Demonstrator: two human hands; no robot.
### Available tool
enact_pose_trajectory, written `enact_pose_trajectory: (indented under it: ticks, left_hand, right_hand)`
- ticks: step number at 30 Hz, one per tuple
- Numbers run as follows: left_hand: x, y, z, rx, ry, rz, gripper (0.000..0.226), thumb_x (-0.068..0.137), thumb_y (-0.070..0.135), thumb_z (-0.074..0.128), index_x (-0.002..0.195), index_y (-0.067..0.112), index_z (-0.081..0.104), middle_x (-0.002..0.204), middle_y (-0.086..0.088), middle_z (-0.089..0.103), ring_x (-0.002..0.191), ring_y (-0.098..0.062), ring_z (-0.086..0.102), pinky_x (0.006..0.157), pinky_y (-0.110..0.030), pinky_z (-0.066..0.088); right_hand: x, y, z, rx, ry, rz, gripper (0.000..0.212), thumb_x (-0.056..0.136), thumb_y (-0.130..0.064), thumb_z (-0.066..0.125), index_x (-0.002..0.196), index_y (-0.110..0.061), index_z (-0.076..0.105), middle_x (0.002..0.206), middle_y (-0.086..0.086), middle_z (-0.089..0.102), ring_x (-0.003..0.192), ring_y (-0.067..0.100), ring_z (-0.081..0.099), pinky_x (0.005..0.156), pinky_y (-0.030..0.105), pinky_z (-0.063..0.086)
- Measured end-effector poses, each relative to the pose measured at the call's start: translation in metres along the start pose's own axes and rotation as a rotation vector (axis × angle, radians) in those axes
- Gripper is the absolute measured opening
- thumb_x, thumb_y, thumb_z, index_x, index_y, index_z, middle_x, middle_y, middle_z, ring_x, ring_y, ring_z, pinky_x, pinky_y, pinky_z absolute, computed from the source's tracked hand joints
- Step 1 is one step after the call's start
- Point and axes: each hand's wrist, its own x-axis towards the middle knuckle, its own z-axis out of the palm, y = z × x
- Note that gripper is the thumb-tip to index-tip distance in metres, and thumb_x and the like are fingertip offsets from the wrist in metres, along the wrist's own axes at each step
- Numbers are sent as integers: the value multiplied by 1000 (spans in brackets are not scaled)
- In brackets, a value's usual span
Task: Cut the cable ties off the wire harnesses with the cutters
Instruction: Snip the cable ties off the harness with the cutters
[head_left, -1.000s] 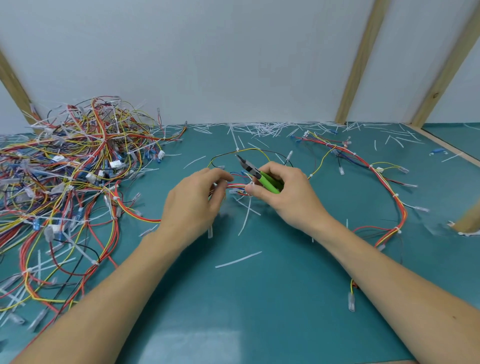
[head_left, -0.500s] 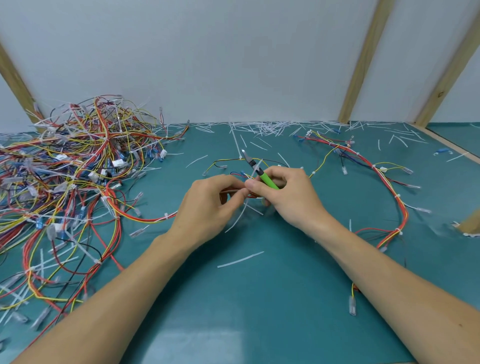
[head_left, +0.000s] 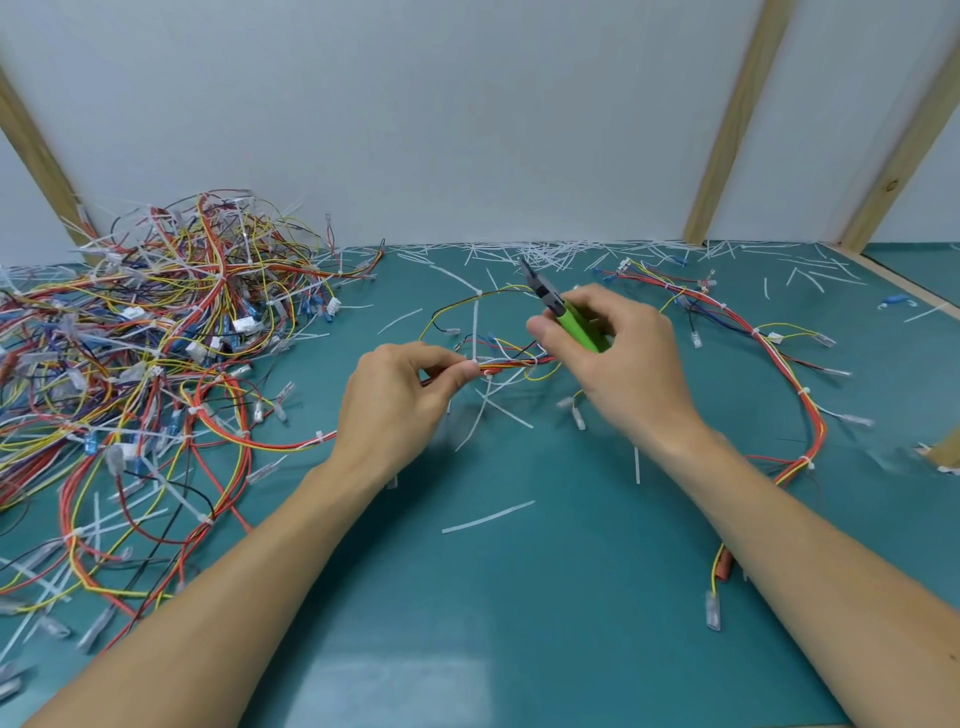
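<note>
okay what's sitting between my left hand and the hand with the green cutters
In the head view, a short stretch of the wire harness bridges the gap: the left hand pinches its bundle, and it runs toward the right hand, which holds the cutters.

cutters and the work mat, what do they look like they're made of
Cutters: handles look like glossy green plastic or rubbery sleeve; the dark grey pointed nose looks like metal, though it is motion-blurred. Right hand grips them.

Work mat: smooth teal sheet, probably rubber or vinyl, judging by the soft sheen near the front edge and no weave.
</note>
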Motion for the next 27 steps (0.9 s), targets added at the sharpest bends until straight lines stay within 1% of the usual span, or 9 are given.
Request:
enact_pose_trajectory:
  ticks: [2,3,5,7,10,14,18,24,27]
  left_hand:
    - [-1,1,1,-62,-38,-15,17,89,41,73,72,40,72,48,13,48,45,-12,30,43,-21,22]
    - [-1,1,1,-84,-45,-15,17,90,39,73,73,36,73,46,12,46,44,-11,30,43,-20,22]
    - [-1,3,1,-96,-36,3,16,92,32,72,77,30,72,48,14,48,45,-9,35,45,-16,26]
    - [0,5,1,-97,-14,32,13,94,24,70,81,25,70,56,13,56,52,-5,45,51,-14,35]
    - [-1,7,0,-93,-14,38,14,96,19,67,83,24,67,65,8,62,57,-3,50,56,-14,40]
    - [-1,6,0,-51,1,32,16,94,17,69,79,22,67,50,17,52,52,-1,47,52,-11,35]
    - [0,5,-4,-17,38,31,12,92,18,72,80,19,71,55,17,49,54,3,47,51,-10,31]
    - [0,4,-1,-15,14,32,11,92,20,73,81,19,72,51,19,53,51,2,47,50,-11,32]
    - [1,3,0,13,12,54,9,91,20,73,82,19,72,60,15,56,56,3,49,52,-10,32]
  right_hand:
    - [3,4,-7,-174,-56,-81,27,84,-52,77,91,-26,71,71,-12,63,68,8,56,64,23,44]
    - [4,6,-9,-259,-109,-101,27,83,-52,79,94,-28,72,75,-13,65,71,8,57,69,30,49]
    - [4,10,-10,-377,-214,-104,28,82,-53,79,98,-32,73,84,-10,67,79,15,60,75,40,53]
    - [4,12,-11,-411,-269,-113,28,82,-54,79,100,-33,73,87,-9,67,83,16,61,76,42,53]
    - [5,13,-13,-428,-277,-143,31,81,-55,79,102,-33,73,90,-10,67,85,15,62,76,42,54]
    - [4,11,-13,-480,-287,-179,31,82,-53,79,106,-34,74,99,-12,67,92,16,63,75,39,53]
    - [3,8,-10,-485,-314,-199,30,83,-52,79,107,-35,73,102,-13,65,93,15,63,73,37,51]
    - [-1,7,-9,-481,-333,-189,36,81,-59,77,108,-35,74,101,-13,65,92,14,61,73,37,51]
    - [-2,5,-8,-476,-337,-185,40,80,-65,75,107,-35,75,96,-13,64,88,13,59,71,38,51]
